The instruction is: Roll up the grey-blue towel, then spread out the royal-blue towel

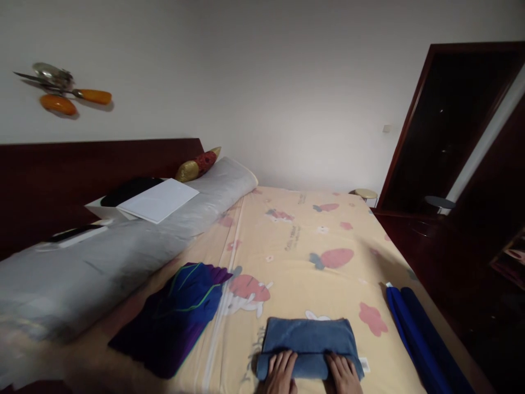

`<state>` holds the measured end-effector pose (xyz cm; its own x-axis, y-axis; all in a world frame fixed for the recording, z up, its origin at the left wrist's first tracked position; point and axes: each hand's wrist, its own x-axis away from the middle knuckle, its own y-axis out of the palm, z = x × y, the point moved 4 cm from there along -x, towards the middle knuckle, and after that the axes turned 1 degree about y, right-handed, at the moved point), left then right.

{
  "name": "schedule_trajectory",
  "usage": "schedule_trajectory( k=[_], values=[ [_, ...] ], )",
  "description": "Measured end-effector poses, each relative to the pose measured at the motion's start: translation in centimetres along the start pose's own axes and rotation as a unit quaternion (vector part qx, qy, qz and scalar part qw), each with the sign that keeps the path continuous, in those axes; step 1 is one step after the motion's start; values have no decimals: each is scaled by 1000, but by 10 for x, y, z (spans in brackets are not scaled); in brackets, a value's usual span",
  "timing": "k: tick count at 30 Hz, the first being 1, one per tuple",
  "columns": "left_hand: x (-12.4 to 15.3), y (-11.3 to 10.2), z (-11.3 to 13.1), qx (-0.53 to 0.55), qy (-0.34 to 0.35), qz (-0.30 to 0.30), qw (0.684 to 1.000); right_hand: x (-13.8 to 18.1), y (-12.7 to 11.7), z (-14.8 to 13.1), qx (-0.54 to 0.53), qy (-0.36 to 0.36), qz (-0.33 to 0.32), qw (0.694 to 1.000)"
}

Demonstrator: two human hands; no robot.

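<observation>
A folded blue towel (307,336) lies on the yellow strawberry-print bedsheet (303,246) near the bed's front edge. My left hand (281,372) rests flat on the towel's rolled near edge, fingers stretched out and together. Pressing on the same edge further right, my right hand (343,373) also has its fingers extended. Neither hand grips anything. To the left of the towel lies a dark purple and blue garment (176,314) with green lines.
A rolled bright blue cloth (418,334) lies along the bed's right edge. A long grey bolster (123,246) runs along the dark headboard, carrying a white board (158,200) and a remote. A dark doorway (447,126) and a small stool (365,193) stand at the right.
</observation>
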<state>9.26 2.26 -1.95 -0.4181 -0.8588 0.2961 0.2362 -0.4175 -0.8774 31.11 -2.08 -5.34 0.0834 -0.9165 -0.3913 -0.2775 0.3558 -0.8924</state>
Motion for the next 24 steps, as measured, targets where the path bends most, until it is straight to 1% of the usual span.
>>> schedule_trajectory(
  k=[3,5,7,10,11,13,15,17,19,21,23,24],
  values=[
    [-7,5,-1,1,15,5,1000,-7,-3,-1,17,3,20,1000],
    [-9,6,-2,-11,18,20,1000,-12,-3,-2,24,5,19,1000],
    [-8,4,-5,-32,0,54,998,-18,-1,0,26,18,-17,999],
    [-3,-2,-16,-63,-56,119,989,-24,2,12,25,50,-98,994],
    [-2,-3,-20,-70,-71,131,986,-26,2,16,24,56,-115,991],
    [-2,-5,-25,-74,-85,130,985,-29,1,21,19,56,-130,990],
    [-4,-10,-24,-71,-95,129,985,-32,2,20,15,49,-129,990],
    [-8,-15,-14,-62,-91,136,985,-33,5,12,10,49,-110,993],
    [-13,-20,7,-46,-44,146,987,-33,10,-2,-4,29,-82,996],
    [-17,-19,30,-22,21,121,992,-32,16,-17,-25,-9,-67,997],
    [-20,-15,47,5,71,77,995,-31,21,-26,-40,-41,-84,995],
    [-21,-13,51,17,82,57,995,-31,23,-27,-43,-47,-101,993]
  ],
)
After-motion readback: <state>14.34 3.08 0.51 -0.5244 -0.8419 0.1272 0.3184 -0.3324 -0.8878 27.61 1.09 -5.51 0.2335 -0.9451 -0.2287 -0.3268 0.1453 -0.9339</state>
